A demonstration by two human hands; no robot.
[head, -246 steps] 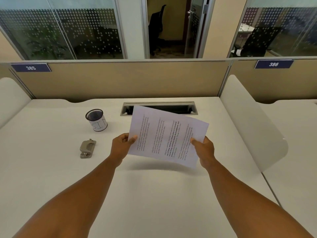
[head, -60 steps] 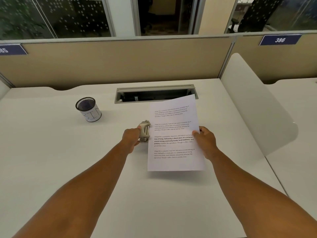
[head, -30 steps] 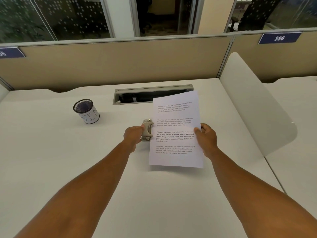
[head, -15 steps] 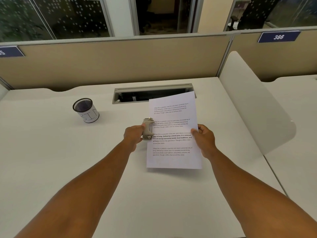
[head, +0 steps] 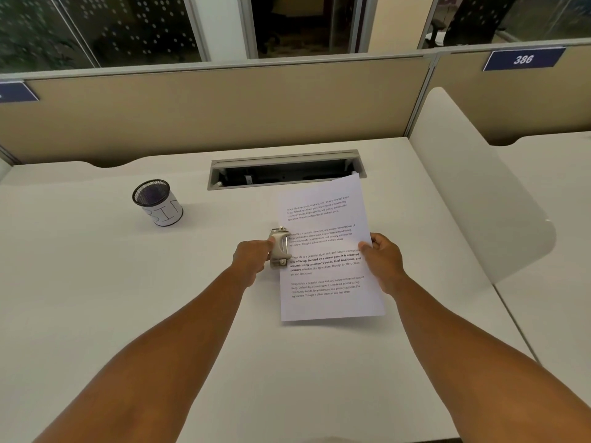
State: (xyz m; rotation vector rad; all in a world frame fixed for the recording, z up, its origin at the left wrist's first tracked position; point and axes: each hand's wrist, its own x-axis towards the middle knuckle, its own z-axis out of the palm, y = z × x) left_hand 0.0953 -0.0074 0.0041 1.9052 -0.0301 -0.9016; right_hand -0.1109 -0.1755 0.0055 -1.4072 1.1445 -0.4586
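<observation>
1. Around hole punch (head: 280,249): open desk (head: 128,298) from 6 to 9 o'clock.
2. Mesh cup (head: 157,202) at 10, well apart; cable slot (head: 286,171) at 12.
3. Curved divider (head: 479,193) at 3; partition (head: 224,113) behind.

Item: one view, head-worn, wide-angle. You look forward and down, close over the desk (head: 96,314); left hand (head: 251,259) and right hand (head: 382,260) sit mid-frame at arm's reach; partition (head: 224,107) and glass wall (head: 128,27) fill 12 o'clock.
</observation>
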